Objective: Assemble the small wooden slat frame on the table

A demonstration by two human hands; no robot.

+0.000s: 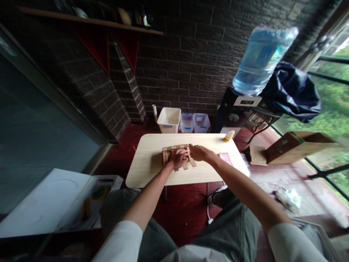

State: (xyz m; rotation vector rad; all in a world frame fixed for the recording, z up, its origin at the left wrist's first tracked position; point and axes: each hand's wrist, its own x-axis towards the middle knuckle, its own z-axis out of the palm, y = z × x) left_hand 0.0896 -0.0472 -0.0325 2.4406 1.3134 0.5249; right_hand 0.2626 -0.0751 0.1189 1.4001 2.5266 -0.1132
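A small slatted wooden frame, light brown with several flat strips, lies on the pale wooden table. My left hand rests over the middle of this frame, its fingers bent and pressed against the strips. At the frame's right end is my right hand, with its fingers closed in a pinch near the top right corner. Whatever sits between those fingertips is too small to make out. Both hands hide part of the frame's middle and right side.
A pink-screened phone and a small yellow-based bottle lie at the table's right. Behind the table stand a cream basket and two clear bins. A water dispenser and cardboard box are to the right.
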